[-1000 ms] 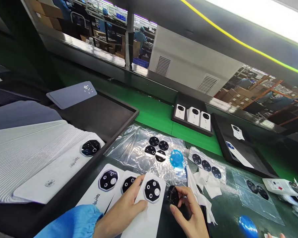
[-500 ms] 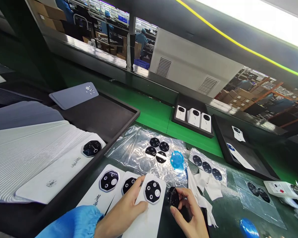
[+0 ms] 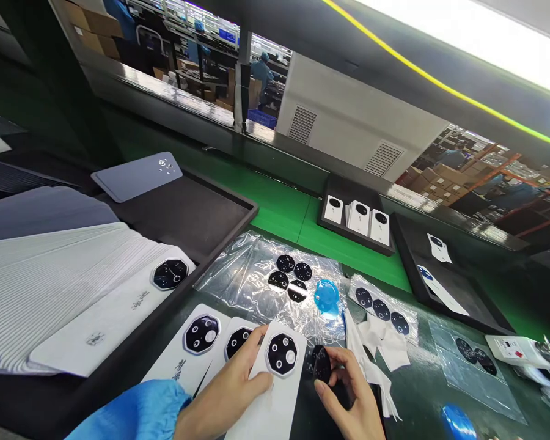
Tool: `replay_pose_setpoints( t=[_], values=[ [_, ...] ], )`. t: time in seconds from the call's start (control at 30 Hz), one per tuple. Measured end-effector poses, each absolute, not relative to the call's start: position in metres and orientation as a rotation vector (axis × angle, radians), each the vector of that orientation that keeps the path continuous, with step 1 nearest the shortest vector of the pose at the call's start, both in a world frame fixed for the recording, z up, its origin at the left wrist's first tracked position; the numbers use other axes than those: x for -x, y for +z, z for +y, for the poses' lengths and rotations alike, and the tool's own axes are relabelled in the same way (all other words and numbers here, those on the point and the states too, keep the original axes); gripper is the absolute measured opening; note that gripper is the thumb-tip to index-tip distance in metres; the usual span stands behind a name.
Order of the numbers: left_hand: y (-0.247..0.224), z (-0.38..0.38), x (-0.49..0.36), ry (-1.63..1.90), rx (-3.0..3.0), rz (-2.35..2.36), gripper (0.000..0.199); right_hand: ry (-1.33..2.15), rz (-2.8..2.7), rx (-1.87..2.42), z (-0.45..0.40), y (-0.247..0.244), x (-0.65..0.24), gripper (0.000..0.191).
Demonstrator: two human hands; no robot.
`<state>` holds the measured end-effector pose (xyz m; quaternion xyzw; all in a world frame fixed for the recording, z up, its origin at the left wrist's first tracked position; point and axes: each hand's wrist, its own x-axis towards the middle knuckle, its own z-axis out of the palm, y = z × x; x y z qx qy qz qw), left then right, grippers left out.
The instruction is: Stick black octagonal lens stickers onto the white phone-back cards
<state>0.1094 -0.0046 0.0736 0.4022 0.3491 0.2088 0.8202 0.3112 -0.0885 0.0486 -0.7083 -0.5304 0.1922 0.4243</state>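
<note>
My left hand point(image 3: 231, 388) is closed on a white phone back panel point(image 3: 275, 403), thumb on its face and fingers along its upper left edge. Near its top this panel carries a black octagonal camera plate with round lens rings. My right hand point(image 3: 352, 391) pinches a separate black lens cover point(image 3: 321, 365) between thumb and fingers, tilted almost edge-on just right of the panel, apart from it. Two more white back panels point(image 3: 197, 348) with black camera plates lie left of my left hand, one partly hidden behind it.
A big fanned stack of white panels point(image 3: 73, 293) fills the black tray point(image 3: 201, 214) at left. Several loose black lens covers point(image 3: 285, 263) and a blue film piece point(image 3: 326, 296) lie on clear plastic point(image 3: 238, 269). White wipes point(image 3: 392, 345) sit right of my right hand. Small trays point(image 3: 357, 235) stand behind.
</note>
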Motion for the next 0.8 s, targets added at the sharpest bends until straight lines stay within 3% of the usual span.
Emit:
replay_pose_setpoints(
  t=[0.23, 0.47, 0.8],
  values=[
    [0.064, -0.006, -0.108, 0.443, -0.972, 0.802, 0.070, 0.360, -1.613, 1.725, -0.078, 0.074, -0.306, 0.028],
    [0.061, -0.005, -0.105, 0.418, -1.138, 0.891, 0.075, 0.301, -1.958, 1.631, -0.066, 0.081, -0.288, 0.044],
    [0.061, -0.008, -0.104, 0.403, -1.216, 0.882, 0.071, 0.472, -2.048, 1.682, -0.061, 0.080, -0.282, 0.050]
  ],
)
